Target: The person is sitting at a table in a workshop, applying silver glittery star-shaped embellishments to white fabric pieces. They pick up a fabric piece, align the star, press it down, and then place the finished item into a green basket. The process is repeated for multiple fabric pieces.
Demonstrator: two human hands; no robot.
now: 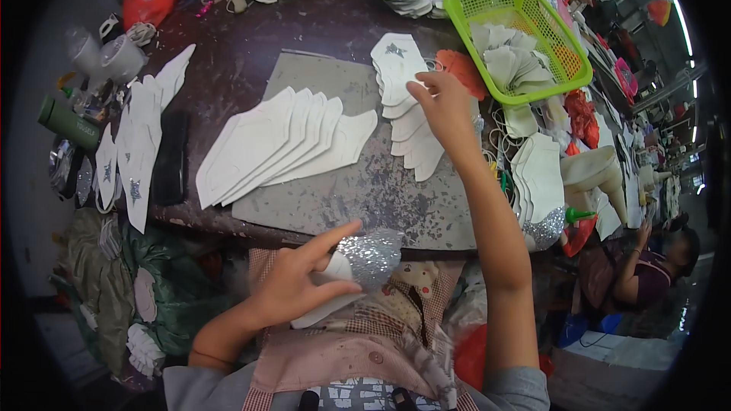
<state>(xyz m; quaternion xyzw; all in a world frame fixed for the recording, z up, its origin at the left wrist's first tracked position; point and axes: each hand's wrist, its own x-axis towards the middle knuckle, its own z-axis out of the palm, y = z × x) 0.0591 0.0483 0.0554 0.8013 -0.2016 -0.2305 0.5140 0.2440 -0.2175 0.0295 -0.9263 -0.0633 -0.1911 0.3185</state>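
left hand holding a flat white piece with silver glitter by the dark brown surface's near edge, thumb over it, forefinger spread, right hand with fingers slightly parted beside fanned white star-topped pieces, grip unclear

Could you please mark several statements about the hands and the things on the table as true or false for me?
1. The left hand holds a piece with silver glitter. True.
2. The fingers of the right hand are at a stack of white pieces whose top piece bears a star. True.
3. Both hands hold the same piece. False: only the left hand has the glittery one; the right hand is at the stack.
4. The lime-green basket has white pieces inside. True.
5. The basket stands on the left side of the table. False: it stands on the right side.
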